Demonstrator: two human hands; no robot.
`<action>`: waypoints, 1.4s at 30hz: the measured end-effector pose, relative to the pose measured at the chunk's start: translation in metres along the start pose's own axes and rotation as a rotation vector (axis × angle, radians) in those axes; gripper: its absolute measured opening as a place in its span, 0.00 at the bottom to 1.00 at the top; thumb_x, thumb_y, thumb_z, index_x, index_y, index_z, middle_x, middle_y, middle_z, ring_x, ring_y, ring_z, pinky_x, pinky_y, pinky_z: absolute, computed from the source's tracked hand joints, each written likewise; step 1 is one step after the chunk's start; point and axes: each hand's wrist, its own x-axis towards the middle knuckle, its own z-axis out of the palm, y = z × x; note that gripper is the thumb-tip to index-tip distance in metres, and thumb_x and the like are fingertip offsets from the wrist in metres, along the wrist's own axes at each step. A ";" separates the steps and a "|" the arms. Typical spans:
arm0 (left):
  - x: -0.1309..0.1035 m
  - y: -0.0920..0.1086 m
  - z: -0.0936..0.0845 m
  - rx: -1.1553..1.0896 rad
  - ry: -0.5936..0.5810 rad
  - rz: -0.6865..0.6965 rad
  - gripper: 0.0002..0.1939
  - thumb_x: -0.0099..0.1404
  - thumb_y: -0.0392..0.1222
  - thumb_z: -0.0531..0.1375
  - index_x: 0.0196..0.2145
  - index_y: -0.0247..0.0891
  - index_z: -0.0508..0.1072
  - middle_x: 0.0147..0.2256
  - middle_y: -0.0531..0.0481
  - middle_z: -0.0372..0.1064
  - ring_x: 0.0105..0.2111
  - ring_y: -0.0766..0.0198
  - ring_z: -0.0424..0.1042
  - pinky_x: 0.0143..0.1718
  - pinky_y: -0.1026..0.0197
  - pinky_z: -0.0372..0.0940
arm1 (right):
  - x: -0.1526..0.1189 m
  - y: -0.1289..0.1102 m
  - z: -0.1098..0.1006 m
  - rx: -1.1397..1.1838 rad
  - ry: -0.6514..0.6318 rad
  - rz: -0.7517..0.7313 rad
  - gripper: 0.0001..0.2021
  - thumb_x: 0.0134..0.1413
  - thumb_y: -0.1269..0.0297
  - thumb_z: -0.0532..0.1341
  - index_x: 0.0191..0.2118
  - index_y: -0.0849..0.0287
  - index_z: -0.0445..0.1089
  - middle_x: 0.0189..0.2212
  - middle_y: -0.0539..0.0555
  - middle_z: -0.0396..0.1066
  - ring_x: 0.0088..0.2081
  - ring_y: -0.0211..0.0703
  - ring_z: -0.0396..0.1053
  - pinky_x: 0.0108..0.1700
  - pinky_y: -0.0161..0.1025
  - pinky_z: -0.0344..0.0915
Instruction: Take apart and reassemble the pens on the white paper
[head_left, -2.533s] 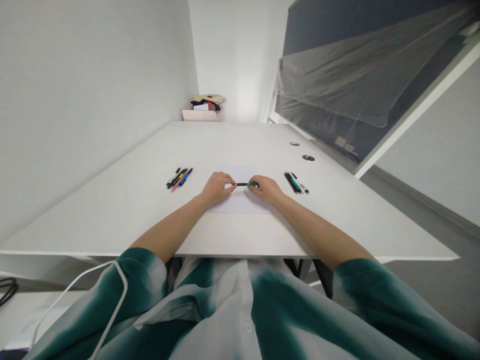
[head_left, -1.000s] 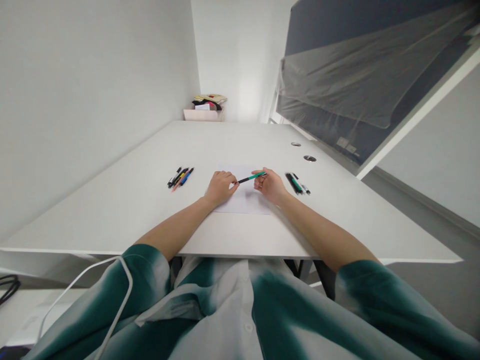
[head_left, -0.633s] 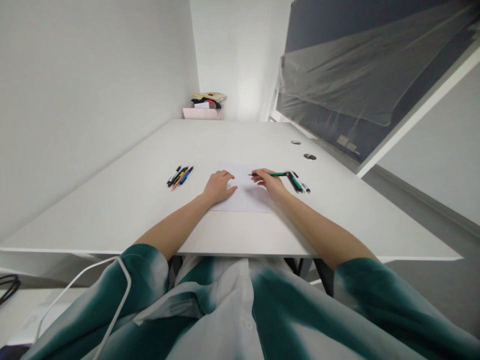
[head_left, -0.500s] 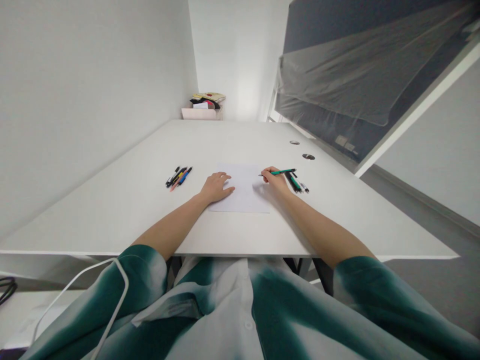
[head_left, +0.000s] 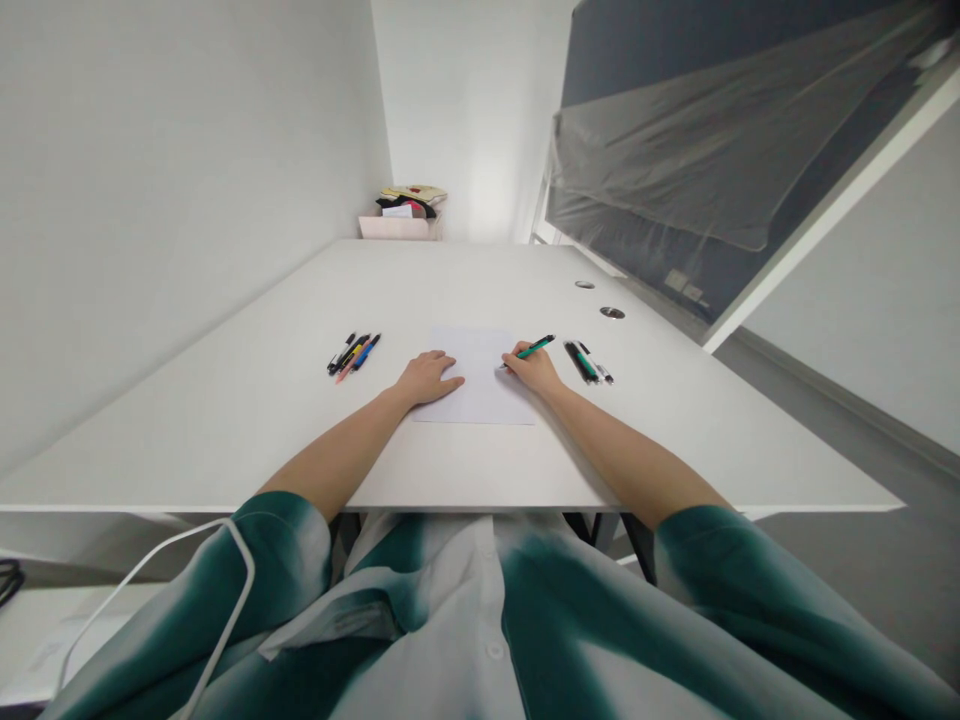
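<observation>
A sheet of white paper (head_left: pixel 480 395) lies flat on the white table in front of me. My left hand (head_left: pixel 429 379) rests open on its left edge, fingers spread and thumb pointing right. Between the fingertips of my right hand (head_left: pixel 534 370) is a green pen (head_left: pixel 537 346), tilted, its tip low over the right part of the sheet. Whether the tip touches the paper I cannot tell. No marks can be made out on the sheet. Right of this hand lie several pens (head_left: pixel 586 362), dark, green and clear. Another group of coloured pens (head_left: pixel 354 355) lies to the left.
The white table (head_left: pixel 247 420) reaches far forward along the left wall. Two round metal grommets (head_left: pixel 612 313) sit near its right edge. A box with assorted items (head_left: pixel 397 227) stands at the far end. A dark panel under plastic film (head_left: pixel 667 150) leans at the right.
My right hand has moved left over the paper, bringing the green pen away from the right-hand pens and tilting it more steeply. My left hand stays on the sheet.
</observation>
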 end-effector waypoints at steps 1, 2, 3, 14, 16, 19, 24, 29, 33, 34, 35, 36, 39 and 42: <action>0.000 0.001 -0.001 -0.004 -0.004 -0.009 0.24 0.63 0.58 0.57 0.51 0.41 0.72 0.56 0.40 0.67 0.56 0.49 0.66 0.56 0.49 0.61 | 0.000 -0.001 0.000 -0.007 -0.003 0.001 0.09 0.47 0.61 0.58 0.20 0.55 0.62 0.19 0.48 0.70 0.27 0.41 0.67 0.35 0.38 0.61; 0.000 0.002 -0.002 -0.009 -0.006 -0.019 0.24 0.63 0.58 0.57 0.51 0.41 0.72 0.56 0.40 0.67 0.56 0.48 0.66 0.56 0.49 0.61 | 0.000 -0.001 0.000 -0.007 -0.008 0.000 0.09 0.47 0.61 0.58 0.20 0.55 0.62 0.19 0.48 0.70 0.27 0.41 0.67 0.35 0.38 0.61; -0.001 0.003 -0.003 -0.013 -0.010 -0.027 0.24 0.63 0.58 0.57 0.51 0.41 0.72 0.56 0.40 0.67 0.56 0.48 0.66 0.57 0.49 0.60 | 0.000 -0.001 0.000 -0.005 -0.018 -0.003 0.09 0.47 0.61 0.58 0.20 0.55 0.63 0.19 0.48 0.70 0.26 0.41 0.66 0.35 0.38 0.61; -0.001 0.007 -0.008 0.026 -0.068 -0.034 0.27 0.65 0.58 0.54 0.54 0.40 0.70 0.59 0.40 0.64 0.58 0.48 0.63 0.59 0.49 0.58 | 0.000 0.001 0.001 -0.007 -0.007 -0.047 0.08 0.45 0.64 0.58 0.19 0.55 0.60 0.17 0.47 0.66 0.24 0.39 0.63 0.32 0.37 0.59; -0.002 0.009 -0.009 0.045 -0.095 -0.046 0.28 0.66 0.59 0.53 0.56 0.38 0.69 0.60 0.40 0.62 0.60 0.49 0.62 0.61 0.50 0.57 | 0.001 0.001 0.001 0.002 -0.012 -0.045 0.08 0.45 0.64 0.58 0.19 0.55 0.60 0.17 0.47 0.66 0.24 0.39 0.63 0.32 0.37 0.59; -0.003 0.012 -0.012 0.053 -0.121 -0.062 0.29 0.67 0.58 0.52 0.57 0.37 0.68 0.61 0.40 0.61 0.61 0.50 0.61 0.62 0.52 0.55 | 0.002 0.003 0.002 0.014 -0.012 -0.044 0.08 0.45 0.65 0.58 0.19 0.55 0.60 0.16 0.47 0.65 0.24 0.39 0.63 0.32 0.37 0.58; -0.003 0.014 -0.015 0.040 -0.111 -0.069 0.27 0.66 0.58 0.53 0.56 0.39 0.69 0.61 0.41 0.62 0.60 0.49 0.61 0.61 0.51 0.56 | 0.002 0.004 0.000 0.101 0.034 -0.006 0.09 0.46 0.61 0.60 0.20 0.55 0.62 0.18 0.48 0.67 0.24 0.39 0.63 0.32 0.38 0.58; -0.003 0.012 -0.013 0.019 -0.094 -0.067 0.26 0.66 0.56 0.55 0.55 0.39 0.70 0.60 0.40 0.62 0.60 0.48 0.62 0.61 0.48 0.57 | 0.000 -0.001 -0.005 0.251 0.067 0.015 0.11 0.44 0.57 0.62 0.21 0.56 0.63 0.17 0.47 0.65 0.23 0.38 0.61 0.30 0.38 0.57; -0.004 0.016 -0.013 -0.055 0.038 0.016 0.23 0.64 0.53 0.58 0.53 0.38 0.71 0.57 0.40 0.66 0.58 0.49 0.64 0.60 0.47 0.58 | -0.004 -0.010 -0.004 0.421 -0.050 -0.002 0.10 0.40 0.57 0.65 0.23 0.56 0.67 0.17 0.46 0.65 0.23 0.37 0.61 0.31 0.37 0.57; -0.004 0.019 -0.014 -0.094 0.085 0.064 0.22 0.65 0.52 0.58 0.52 0.38 0.71 0.56 0.40 0.67 0.57 0.51 0.64 0.60 0.48 0.58 | -0.006 -0.013 -0.002 0.468 -0.093 -0.006 0.10 0.40 0.57 0.66 0.24 0.57 0.68 0.18 0.47 0.66 0.24 0.37 0.61 0.31 0.37 0.57; -0.004 0.023 -0.014 -0.140 0.127 0.118 0.22 0.65 0.51 0.57 0.53 0.37 0.70 0.55 0.41 0.69 0.56 0.53 0.66 0.59 0.49 0.58 | -0.007 -0.015 0.000 0.510 -0.137 -0.009 0.10 0.39 0.57 0.66 0.26 0.57 0.69 0.18 0.47 0.67 0.24 0.36 0.62 0.31 0.37 0.57; -0.004 0.027 -0.014 -0.184 0.156 0.167 0.21 0.66 0.50 0.57 0.53 0.37 0.70 0.54 0.41 0.70 0.55 0.54 0.67 0.58 0.50 0.59 | -0.009 -0.018 0.001 0.550 -0.184 -0.011 0.10 0.39 0.57 0.67 0.26 0.57 0.70 0.19 0.47 0.67 0.24 0.36 0.62 0.31 0.37 0.57; -0.004 0.040 -0.015 -0.256 0.175 0.254 0.18 0.67 0.47 0.55 0.52 0.38 0.70 0.50 0.43 0.72 0.51 0.56 0.70 0.55 0.51 0.61 | -0.014 -0.023 0.006 0.648 -0.318 -0.017 0.10 0.42 0.58 0.67 0.29 0.58 0.71 0.22 0.48 0.70 0.26 0.36 0.64 0.32 0.36 0.57; -0.002 0.046 -0.014 -0.239 0.161 0.286 0.13 0.69 0.43 0.53 0.45 0.38 0.74 0.45 0.44 0.75 0.46 0.57 0.72 0.51 0.52 0.63 | -0.018 -0.025 0.008 0.708 -0.398 0.000 0.10 0.44 0.58 0.67 0.30 0.58 0.73 0.23 0.49 0.71 0.27 0.36 0.65 0.32 0.36 0.57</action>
